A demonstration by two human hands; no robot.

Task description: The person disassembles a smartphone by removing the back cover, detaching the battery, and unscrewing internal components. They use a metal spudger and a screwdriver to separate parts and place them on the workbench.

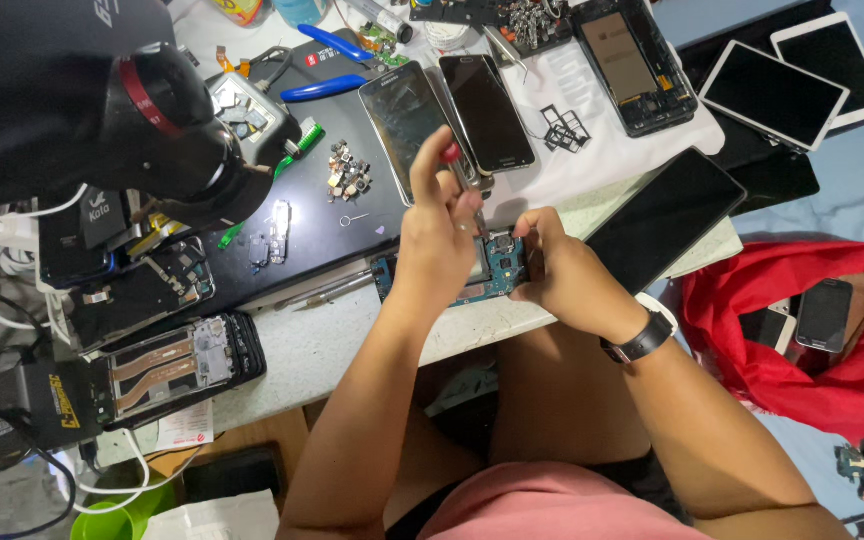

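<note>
1. Phone (pixel 500 268), opened with its blue circuit board bare, lies at the near edge of a white table (pixel 322 345).
2. Left hand (pixel 439 245) grasps a red-tipped screwdriver (pixel 464 180), its tip down on the phone.
3. Right hand (pixel 562 275) clasps the phone's right end.
4. Two dark phones (pixel 452 120) lie at 12 o'clock from the hands; a black mat (pixel 337 215) with loose small parts (pixel 348 180) at 10 o'clock.
5. Tablets (pixel 787 85) sit at 2 o'clock; a red bag (pixel 802 330) at 3 o'clock.
</note>
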